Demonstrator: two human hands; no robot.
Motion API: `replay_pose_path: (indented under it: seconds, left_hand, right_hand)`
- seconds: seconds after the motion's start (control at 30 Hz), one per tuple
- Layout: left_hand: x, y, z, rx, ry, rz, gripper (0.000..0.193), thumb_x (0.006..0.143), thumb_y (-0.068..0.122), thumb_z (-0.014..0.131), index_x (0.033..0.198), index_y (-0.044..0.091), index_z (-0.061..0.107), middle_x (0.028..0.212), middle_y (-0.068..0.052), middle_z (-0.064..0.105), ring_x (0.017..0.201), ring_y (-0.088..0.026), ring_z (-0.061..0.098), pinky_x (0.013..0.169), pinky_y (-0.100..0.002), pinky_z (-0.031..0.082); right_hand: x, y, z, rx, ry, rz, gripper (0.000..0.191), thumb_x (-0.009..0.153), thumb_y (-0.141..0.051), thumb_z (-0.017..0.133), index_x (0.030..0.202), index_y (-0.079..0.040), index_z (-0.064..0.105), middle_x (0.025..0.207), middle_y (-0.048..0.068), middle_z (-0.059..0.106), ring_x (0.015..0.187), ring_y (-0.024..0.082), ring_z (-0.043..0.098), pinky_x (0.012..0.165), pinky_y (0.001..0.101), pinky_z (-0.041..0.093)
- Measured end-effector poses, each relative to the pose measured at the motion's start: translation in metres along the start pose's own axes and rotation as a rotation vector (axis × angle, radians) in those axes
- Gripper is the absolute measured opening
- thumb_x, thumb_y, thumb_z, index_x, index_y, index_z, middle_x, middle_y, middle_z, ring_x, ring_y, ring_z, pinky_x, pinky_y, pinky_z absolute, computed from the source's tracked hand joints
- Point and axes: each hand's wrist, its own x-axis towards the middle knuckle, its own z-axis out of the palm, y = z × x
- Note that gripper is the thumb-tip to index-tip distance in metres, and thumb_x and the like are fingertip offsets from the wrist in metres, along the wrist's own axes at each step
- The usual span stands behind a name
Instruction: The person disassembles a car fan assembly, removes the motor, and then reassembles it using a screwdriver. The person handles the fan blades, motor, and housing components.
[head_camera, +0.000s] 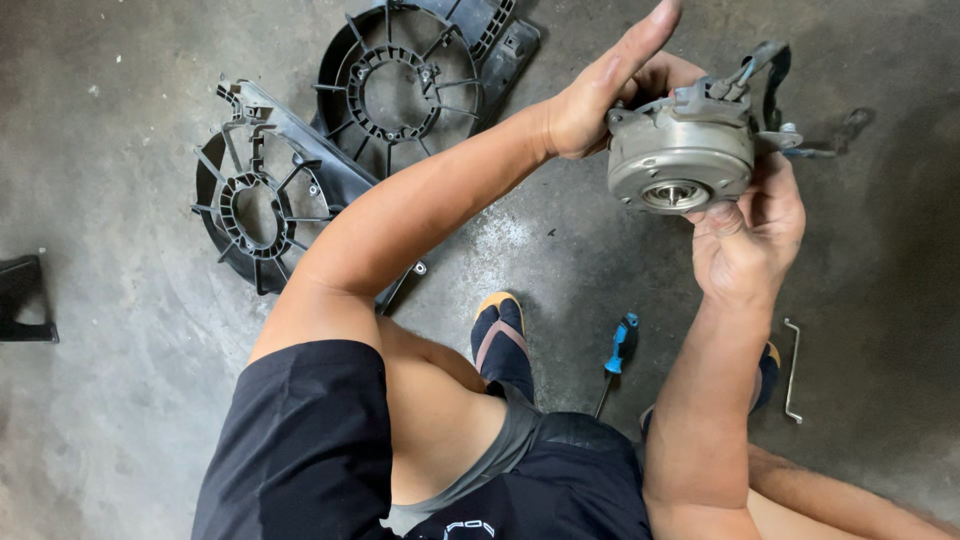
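A round grey metal fan motor (680, 155) with a bearing in its middle and a wiring plug on top is held up in front of me. My right hand (750, 225) grips it from below and from the right, thumb on its rim. My left hand (610, 85) lies against its upper left side with the fingers stretched out flat. A blue-handled screwdriver (618, 350) lies on the concrete floor between my feet.
Two black plastic fan shrouds (270, 190) (410, 75) lie on the floor at the upper left. A bent metal rod (792, 370) lies at the right. A dark object (25, 300) sits at the left edge. My sandalled foot (500, 335) is in the middle.
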Motion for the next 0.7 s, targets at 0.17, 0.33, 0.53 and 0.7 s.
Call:
replay_pose_path:
  seconds: [0.17,0.33,0.53,0.7]
  left_hand:
    - [0.004,0.002,0.004,0.031,0.05,-0.083,0.098,0.096,0.081,0.033,0.136,-0.002,0.066,0.123,-0.01,0.07,0.113,-0.018,0.063,0.107,-0.035,0.05]
    - [0.003,0.007,0.006,0.119,0.033,-0.069,0.098,0.094,0.082,0.031,0.136,0.0,0.065,0.126,-0.008,0.068,0.115,-0.016,0.061,0.106,-0.033,0.046]
    - [-0.001,0.009,0.006,-0.032,0.028,0.01,0.1,0.096,0.083,0.034,0.131,-0.005,0.068,0.117,-0.012,0.069,0.11,-0.021,0.065,0.104,-0.038,0.055]
    - [0.002,-0.008,0.0,-0.258,0.068,-0.052,0.096,0.094,0.079,0.035,0.119,-0.006,0.073,0.112,-0.015,0.074,0.102,-0.024,0.069,0.096,-0.04,0.059]
  right_hand:
    - [-0.001,0.002,0.002,0.025,0.046,0.015,0.052,0.106,-0.01,0.077,0.149,0.004,0.051,0.126,0.011,0.065,0.101,0.015,0.064,0.078,0.025,0.054]
    - [0.002,0.003,0.005,0.04,0.027,0.008,0.058,0.103,-0.013,0.078,0.152,0.002,0.05,0.13,0.011,0.065,0.106,0.016,0.065,0.081,0.0259,0.056]
    - [0.005,-0.001,0.01,-0.092,0.006,-0.066,0.055,0.097,-0.019,0.085,0.138,0.003,0.055,0.124,0.011,0.066,0.11,0.018,0.067,0.093,0.0299,0.06]
    - [0.004,0.003,0.019,-0.245,0.144,-0.219,0.073,0.087,-0.033,0.093,0.136,0.007,0.058,0.115,0.006,0.063,0.1,0.01,0.06,0.09,0.021,0.051]
